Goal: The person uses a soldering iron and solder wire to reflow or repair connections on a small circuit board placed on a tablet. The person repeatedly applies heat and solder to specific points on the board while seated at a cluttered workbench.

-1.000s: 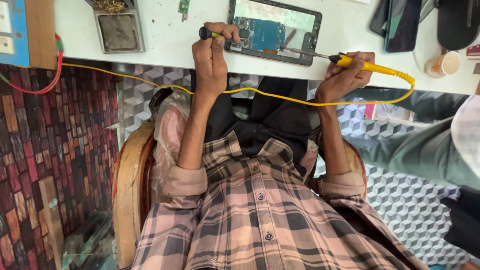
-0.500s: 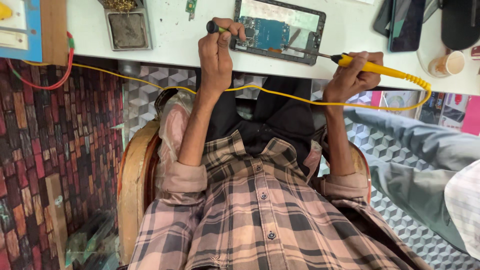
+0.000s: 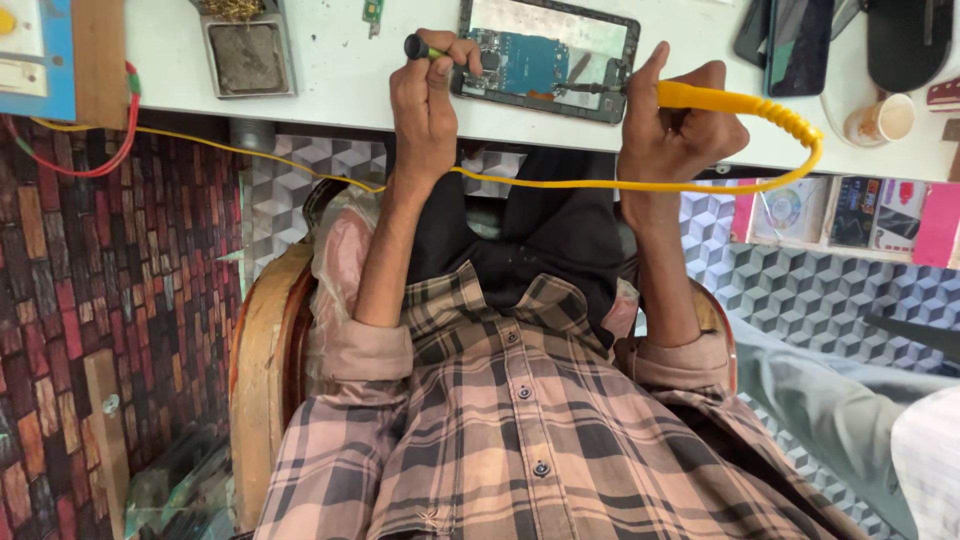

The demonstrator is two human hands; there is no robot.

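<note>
A person in a plaid shirt works at a white worktop [image 3: 330,75], seen from a head-worn camera looking down past the chest and rolled-up sleeves. The right hand [image 3: 680,125] is clenched around the yellow handle of a soldering iron [image 3: 735,102], its dark metal tip reaching left onto the opened phone [image 3: 545,60] that lies flat near the worktop's front edge, back cover off and blue circuit board exposed. The iron's yellow cord [image 3: 560,183] loops from the handle back under the worktop edge and runs off to the left. The left hand [image 3: 428,95] grips a slim tool with a dark and green handle [image 3: 420,47], fingers closed on it, its working end hidden at the phone's left edge. A square metal tray [image 3: 245,55] sits further left on the worktop; a dark phone [image 3: 800,45] and a small cup [image 3: 880,120] lie to the right. Another person's grey sleeve [image 3: 840,400] shows at lower right.
</note>
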